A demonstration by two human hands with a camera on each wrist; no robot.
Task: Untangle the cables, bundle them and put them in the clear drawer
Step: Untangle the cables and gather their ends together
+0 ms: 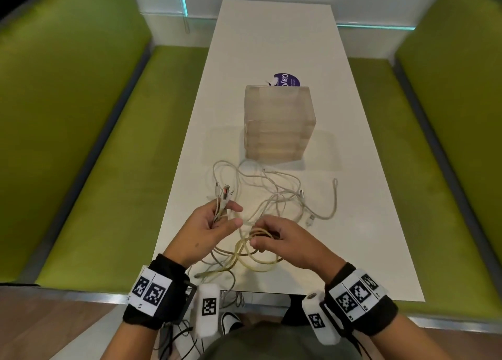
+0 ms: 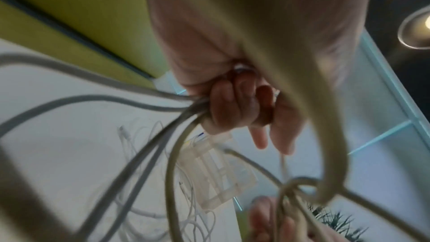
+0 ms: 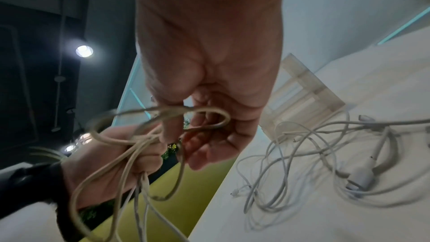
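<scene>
A tangle of white cables (image 1: 274,196) lies on the white table (image 1: 366,237) in front of the clear drawer unit (image 1: 278,122). My left hand (image 1: 214,224) grips a bunch of cable ends, their plugs (image 1: 224,192) sticking up above the fingers. In the left wrist view the curled fingers (image 2: 232,106) close round several grey strands (image 2: 144,104). My right hand (image 1: 274,237) pinches a yellowish cable loop (image 1: 258,233) just right of the left hand, above the table's near edge. The loop (image 3: 209,115) crosses the right fingers (image 3: 172,128) in the right wrist view.
Green benches (image 1: 81,142) flank the table on both sides. A purple round sticker (image 1: 286,79) lies behind the drawer unit. A loose cable with a plug (image 3: 363,178) rests on the table to the right. Some cable hangs over the near edge (image 1: 231,283).
</scene>
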